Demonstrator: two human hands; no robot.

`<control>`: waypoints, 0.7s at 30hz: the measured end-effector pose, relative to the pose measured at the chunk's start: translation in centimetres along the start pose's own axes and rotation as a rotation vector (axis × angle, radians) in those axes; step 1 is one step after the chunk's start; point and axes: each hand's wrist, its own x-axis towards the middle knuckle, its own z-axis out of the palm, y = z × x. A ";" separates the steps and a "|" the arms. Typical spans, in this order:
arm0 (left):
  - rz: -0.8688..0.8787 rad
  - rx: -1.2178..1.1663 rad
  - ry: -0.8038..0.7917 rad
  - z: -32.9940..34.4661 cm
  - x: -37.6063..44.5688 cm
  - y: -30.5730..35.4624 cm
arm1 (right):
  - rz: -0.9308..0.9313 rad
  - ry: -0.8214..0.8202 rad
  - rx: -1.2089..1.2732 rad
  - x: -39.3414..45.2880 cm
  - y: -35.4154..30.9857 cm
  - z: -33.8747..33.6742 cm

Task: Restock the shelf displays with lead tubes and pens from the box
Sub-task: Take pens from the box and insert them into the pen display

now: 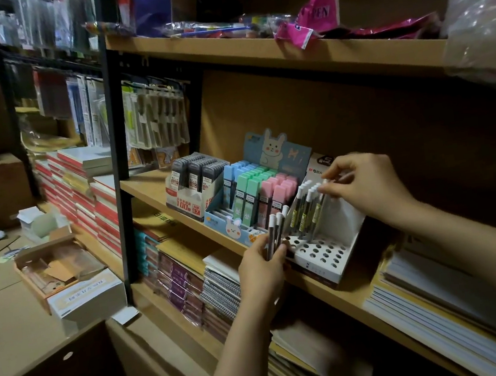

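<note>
Left hand (pixel 262 268) curled round a bundle of white-capped pens (pixel 276 231) at 7 o'clock of the white pen display (pixel 334 252) on the shelf (pixel 153 183); right hand (pixel 363 184) pinching a standing pen's cap (pixel 324 184) at the display's 12 o'clock.

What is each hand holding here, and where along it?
Left hand grips a bunch of pens by their lower barrels. Right hand pinches one pen's white cap in the display stand.
</note>
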 end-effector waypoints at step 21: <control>-0.015 -0.357 -0.414 -0.5 -0.9 1.5 | 0.087 -0.173 0.168 -1.6 -2.2 0.6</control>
